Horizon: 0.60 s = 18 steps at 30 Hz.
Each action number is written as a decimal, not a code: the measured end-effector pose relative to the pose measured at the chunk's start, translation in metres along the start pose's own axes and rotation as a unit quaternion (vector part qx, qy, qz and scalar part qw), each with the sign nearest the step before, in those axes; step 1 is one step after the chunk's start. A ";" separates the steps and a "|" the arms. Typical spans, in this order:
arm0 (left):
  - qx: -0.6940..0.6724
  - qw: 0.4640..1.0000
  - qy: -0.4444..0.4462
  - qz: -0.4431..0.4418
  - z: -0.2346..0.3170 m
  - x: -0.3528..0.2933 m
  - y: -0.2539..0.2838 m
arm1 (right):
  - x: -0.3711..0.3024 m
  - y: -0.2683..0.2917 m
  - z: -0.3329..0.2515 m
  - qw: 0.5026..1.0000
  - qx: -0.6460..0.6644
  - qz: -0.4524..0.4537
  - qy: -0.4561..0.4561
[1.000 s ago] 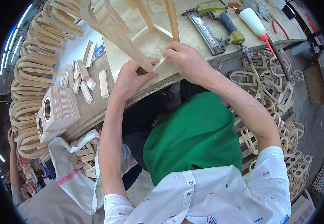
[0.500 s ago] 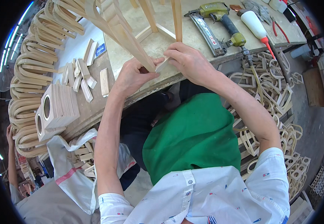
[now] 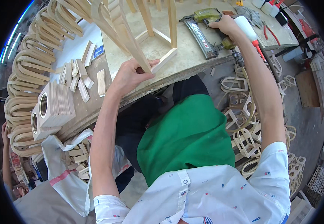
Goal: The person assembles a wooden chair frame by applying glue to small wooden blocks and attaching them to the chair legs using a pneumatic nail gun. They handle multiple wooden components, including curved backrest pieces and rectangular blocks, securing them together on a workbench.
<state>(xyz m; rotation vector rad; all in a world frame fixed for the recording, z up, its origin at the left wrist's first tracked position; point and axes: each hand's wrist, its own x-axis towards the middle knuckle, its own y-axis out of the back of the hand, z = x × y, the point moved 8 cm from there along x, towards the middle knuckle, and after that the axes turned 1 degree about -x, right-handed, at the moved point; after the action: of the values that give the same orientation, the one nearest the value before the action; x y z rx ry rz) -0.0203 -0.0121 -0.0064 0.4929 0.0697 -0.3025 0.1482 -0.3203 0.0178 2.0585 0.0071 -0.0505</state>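
My left hand (image 3: 130,77) pinches the near corner of a wooden frame, where a bent wooden strip (image 3: 134,43) meets a short wooden slat (image 3: 164,59). Upright legs (image 3: 172,26) of the frame rise from the bench, joined low down by other slats. Farther right, my right hand (image 3: 227,27) is closed round the handle of a green nail gun (image 3: 202,15), which lies on the bench with its silver magazine towards me. The palm side of that hand is hidden.
Loose wooden blocks (image 3: 83,89), drilled square plates (image 3: 57,104) and bent wood loops (image 3: 27,84) crowd the left. A white glue bottle (image 3: 246,28), red-handled pliers (image 3: 270,33) and a grey glove (image 3: 252,16) lie right. Wooden frames (image 3: 246,142) fill the floor; another person's arm (image 3: 6,156) shows far left.
My right hand has left the frame's slat and moved right onto the nail gun. My left hand still holds the corner. The whole view has shifted slightly.
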 end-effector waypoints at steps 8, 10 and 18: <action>-0.013 1.000 -0.010 -0.007 -0.002 0.002 -0.001 | -0.089 -0.022 0.006 0.843 0.527 -0.094 -0.042; -0.013 1.000 -0.010 -0.004 -0.006 0.000 -0.001 | -0.147 -0.025 -0.011 0.789 0.605 -0.084 -0.069; -0.041 0.999 -0.035 -0.003 -0.005 0.003 -0.002 | -0.269 -0.088 -0.055 0.653 0.741 -0.115 -0.104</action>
<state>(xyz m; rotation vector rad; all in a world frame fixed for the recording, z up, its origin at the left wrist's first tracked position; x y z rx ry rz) -0.0175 -0.0119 -0.0121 0.4004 0.0161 -0.3213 -0.1206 -0.2263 -0.0236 3.6947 0.1254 -0.6459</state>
